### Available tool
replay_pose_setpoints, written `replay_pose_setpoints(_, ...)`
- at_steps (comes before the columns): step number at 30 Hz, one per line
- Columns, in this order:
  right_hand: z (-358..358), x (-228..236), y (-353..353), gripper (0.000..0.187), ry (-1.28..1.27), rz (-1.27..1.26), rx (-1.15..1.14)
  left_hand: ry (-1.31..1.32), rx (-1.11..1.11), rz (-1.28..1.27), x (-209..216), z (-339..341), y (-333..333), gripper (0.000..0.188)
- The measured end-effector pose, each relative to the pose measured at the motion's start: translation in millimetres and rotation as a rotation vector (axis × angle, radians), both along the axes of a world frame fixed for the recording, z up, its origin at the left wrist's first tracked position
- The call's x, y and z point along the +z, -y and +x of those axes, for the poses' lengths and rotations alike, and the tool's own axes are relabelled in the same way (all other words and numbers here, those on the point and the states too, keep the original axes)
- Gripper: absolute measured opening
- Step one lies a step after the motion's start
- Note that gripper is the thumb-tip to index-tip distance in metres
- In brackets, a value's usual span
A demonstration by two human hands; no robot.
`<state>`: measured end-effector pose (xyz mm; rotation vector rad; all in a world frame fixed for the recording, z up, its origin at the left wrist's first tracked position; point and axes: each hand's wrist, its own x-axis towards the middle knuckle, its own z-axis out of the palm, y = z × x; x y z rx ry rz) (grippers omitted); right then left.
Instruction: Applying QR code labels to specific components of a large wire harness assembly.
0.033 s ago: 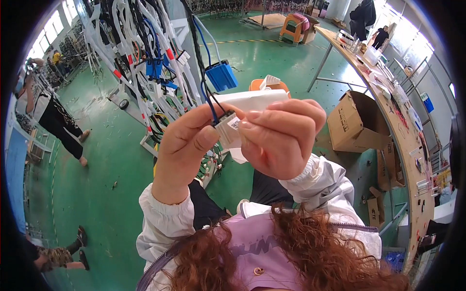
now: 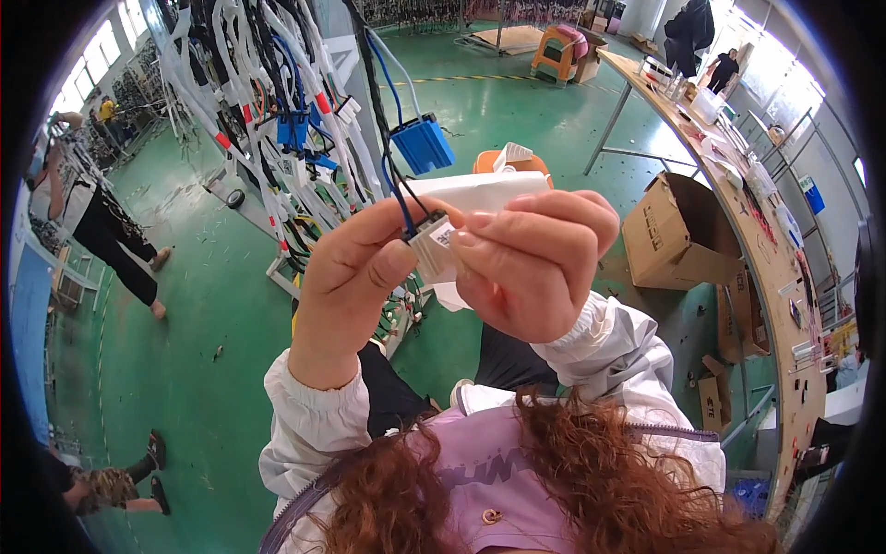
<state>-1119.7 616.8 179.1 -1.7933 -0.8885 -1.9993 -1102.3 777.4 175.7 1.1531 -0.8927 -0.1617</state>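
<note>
My left hand (image 2: 355,277) is closed, pinching a whitish plastic wire connector (image 2: 428,251) between thumb and fingers. Blue and black wires (image 2: 402,198) run up from the connector's top end. On its face sits a small white label (image 2: 444,234) with dark print. My right hand (image 2: 540,263) is closed too, its thumb and fingertips pressed at the label's right edge against the connector. Behind the fingers a white strip of paper (image 2: 494,189) shows; whether the right hand also holds it I cannot tell. A blue connector (image 2: 422,143) hangs from the wires just above.
Bundled wire harnesses (image 2: 268,102) hang on a wheeled rack ahead to the left. An orange stool (image 2: 510,163) stands beyond my hands. To the right are an open cardboard box (image 2: 678,231) and a long wooden table (image 2: 706,138) bearing small parts. Other people stand or sit at the left.
</note>
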Motion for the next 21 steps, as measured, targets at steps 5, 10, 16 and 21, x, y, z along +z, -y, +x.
replay_pose_setpoints(5,0.7,-2.8,-3.0,0.02,0.059,-0.041,-0.026,-0.01,0.017,-0.027,-0.4,-2.0,-0.8,0.04)
replay_pose_setpoints(10,0.6,-4.2,-3.1,0.025,0.046,-0.076,-0.035,-0.005,0.013,-0.032,-0.6,-2.1,-0.9,0.039)
replay_pose_setpoints(16,2.8,-6.1,-4.6,0.019,0.063,-0.057,0.001,-0.015,0.005,-0.03,0.2,-2.7,-1.6,0.038)
replay_pose_setpoints(21,1.1,-4.2,-2.4,0.018,0.052,-0.08,0.002,-0.01,0.006,-0.026,-1.4,-0.8,-1.4,0.038)
